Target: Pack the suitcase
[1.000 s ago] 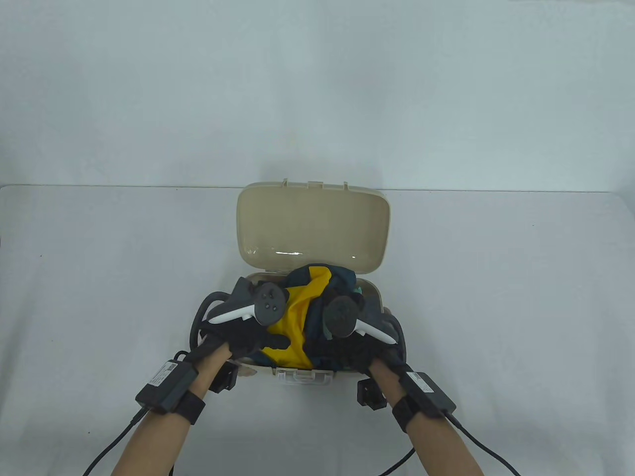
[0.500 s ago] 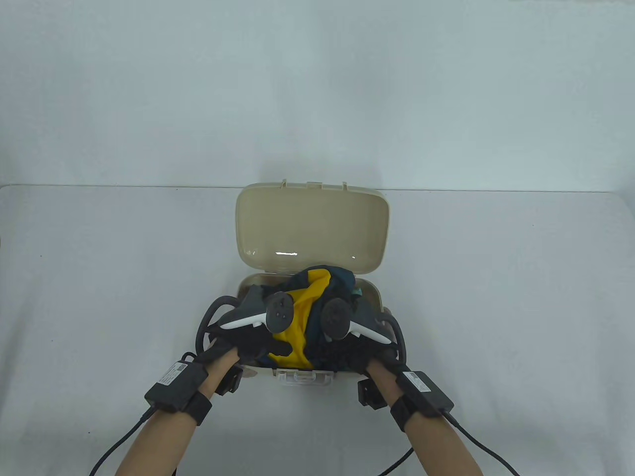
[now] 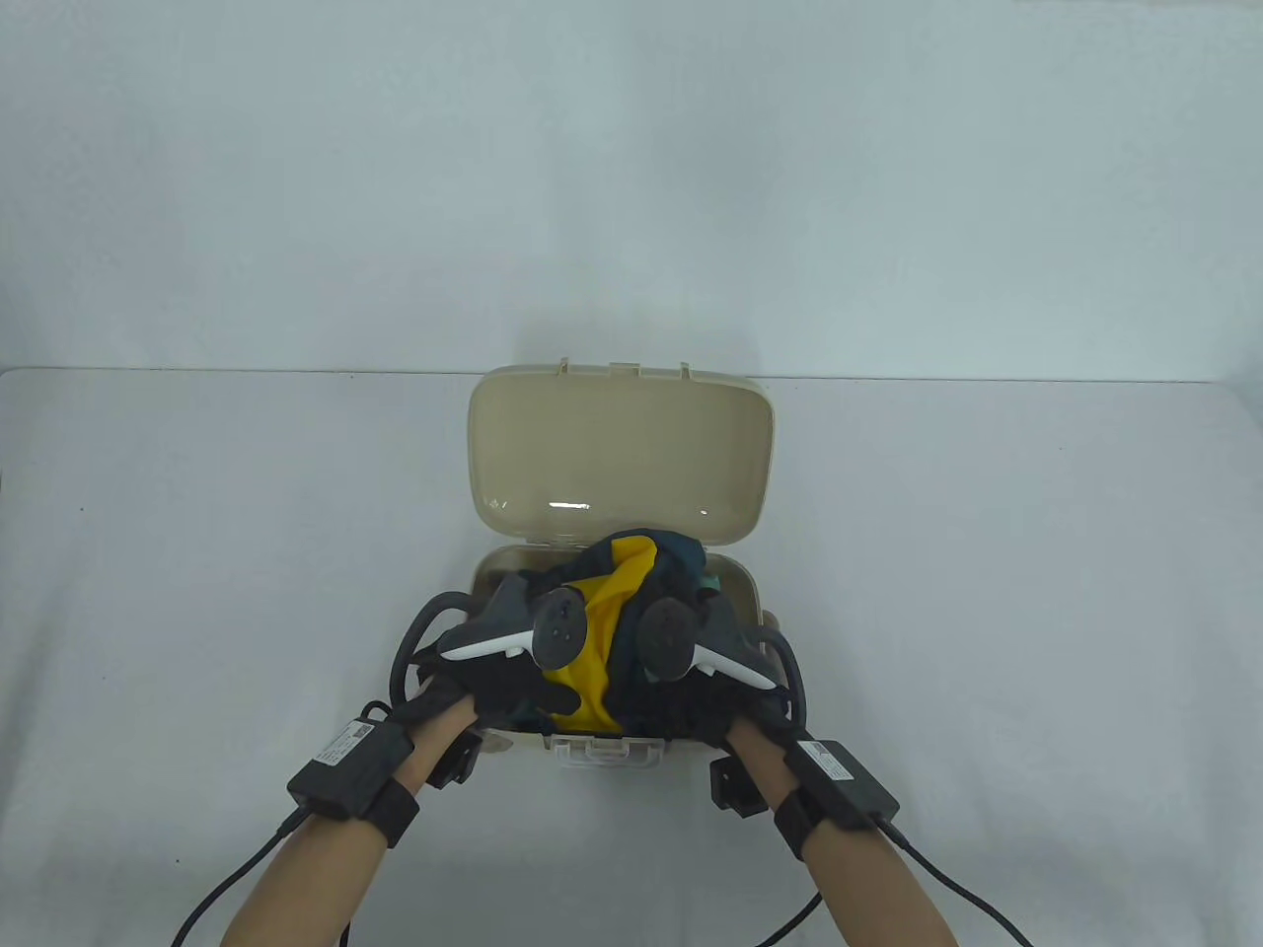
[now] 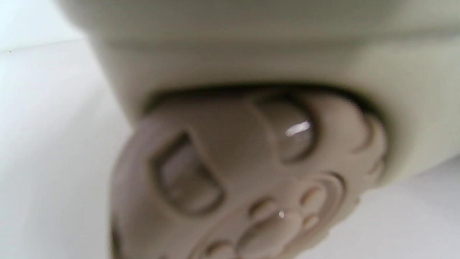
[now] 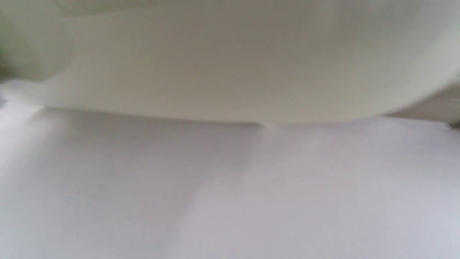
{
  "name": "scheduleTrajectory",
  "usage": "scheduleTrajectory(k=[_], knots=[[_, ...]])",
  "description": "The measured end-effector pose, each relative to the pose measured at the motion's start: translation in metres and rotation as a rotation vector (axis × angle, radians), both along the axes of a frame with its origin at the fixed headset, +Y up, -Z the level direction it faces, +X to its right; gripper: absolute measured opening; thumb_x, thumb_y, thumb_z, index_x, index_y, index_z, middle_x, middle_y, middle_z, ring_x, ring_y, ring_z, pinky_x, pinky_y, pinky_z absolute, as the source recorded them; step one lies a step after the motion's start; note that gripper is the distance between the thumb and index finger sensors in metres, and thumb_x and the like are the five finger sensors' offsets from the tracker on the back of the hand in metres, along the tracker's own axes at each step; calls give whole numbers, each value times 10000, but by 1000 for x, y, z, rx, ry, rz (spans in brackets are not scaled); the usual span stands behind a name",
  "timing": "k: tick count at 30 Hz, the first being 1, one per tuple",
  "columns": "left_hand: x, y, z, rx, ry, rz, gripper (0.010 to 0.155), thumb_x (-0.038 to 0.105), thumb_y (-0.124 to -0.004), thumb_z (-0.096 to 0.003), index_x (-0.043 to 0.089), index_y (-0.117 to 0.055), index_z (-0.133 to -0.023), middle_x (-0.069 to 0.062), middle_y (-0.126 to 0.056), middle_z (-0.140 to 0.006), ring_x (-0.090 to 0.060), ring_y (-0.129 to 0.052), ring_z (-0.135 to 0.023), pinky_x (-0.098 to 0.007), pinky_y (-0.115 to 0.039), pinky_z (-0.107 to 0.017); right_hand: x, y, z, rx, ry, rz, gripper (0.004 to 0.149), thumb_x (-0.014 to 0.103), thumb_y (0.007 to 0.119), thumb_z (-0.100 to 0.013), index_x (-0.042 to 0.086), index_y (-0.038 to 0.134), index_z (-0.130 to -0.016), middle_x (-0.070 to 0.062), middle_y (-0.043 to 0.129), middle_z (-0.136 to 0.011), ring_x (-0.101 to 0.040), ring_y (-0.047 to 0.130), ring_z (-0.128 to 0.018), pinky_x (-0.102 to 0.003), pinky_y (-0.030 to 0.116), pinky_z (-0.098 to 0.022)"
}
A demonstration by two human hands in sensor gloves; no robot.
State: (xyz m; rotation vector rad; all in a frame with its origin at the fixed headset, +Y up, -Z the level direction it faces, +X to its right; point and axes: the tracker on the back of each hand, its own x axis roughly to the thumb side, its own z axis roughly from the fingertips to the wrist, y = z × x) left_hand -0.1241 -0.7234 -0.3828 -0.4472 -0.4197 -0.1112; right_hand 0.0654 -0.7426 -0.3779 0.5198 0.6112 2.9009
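A small beige suitcase [image 3: 747,592] lies open in the table view, its lid [image 3: 617,454] standing upright at the back. A yellow garment [image 3: 607,604] and a dark teal garment [image 3: 681,554] are heaped in it and bulge above the rim. My left hand [image 3: 508,683] rests on the left of the heap, its thumb lying across the yellow cloth. My right hand [image 3: 696,705] sits on the dark cloth at the right; the tracker hides its fingers. In the left wrist view, the suitcase's outer shell and a moulded wheel [image 4: 248,172] fill the frame, blurred. The right wrist view has only the shell [image 5: 230,61] above the table.
A clear plastic latch [image 3: 604,752] sticks out at the suitcase's front edge between my wrists. The white table [image 3: 987,612] spreads wide on both sides and ends at a pale wall behind. Cables trail from both wrists to the bottom edge.
Both hands have slid a little forward and inward over the heap. The trackers now tilt toward each other. The suitcase and lid have not moved.
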Motion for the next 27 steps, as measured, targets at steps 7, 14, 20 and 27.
scheduleTrajectory(k=[7, 14, 20, 27], knots=[[-11, 34, 1, -13, 6, 64, 1012, 595, -749, -417, 216, -129, -1122, -110, -236, -1206, -368, -380, -1136, -483, -463, -821, 18, 45, -8, -143, -25, -178, 1024, 729, 530, -414, 123, 18, -1061, -200, 63, -1148, -546, 252, -1047, -611, 457, -748], [-42, 101, 9, 134, 84, 354, 964, 595, -712, -440, 219, -157, -1132, -102, -266, -1212, -360, -398, -1139, -478, -467, -822, 49, 118, -7, -33, -76, -435, 974, 723, 507, -437, 106, 144, -1098, -200, 220, -1175, -518, 404, -1063, -579, 529, -741], [-76, 136, -1, 237, 228, 622, 923, 597, -667, -463, 212, -166, -1136, -111, -272, -1214, -373, -399, -1136, -485, -461, -821, 80, 155, -21, 60, -188, -592, 957, 719, 502, -446, 111, 165, -1104, -187, 283, -1182, -496, 426, -1072, -572, 527, -747], [-102, 138, -37, 210, 441, 914, 937, 609, -644, -473, 190, -122, -1129, -129, -232, -1210, -393, -360, -1133, -493, -438, -820, 109, 160, -55, 118, -384, -699, 955, 718, 504, -449, 113, 156, -1102, -168, 296, -1186, -486, 410, -1081, -575, 506, -755]])
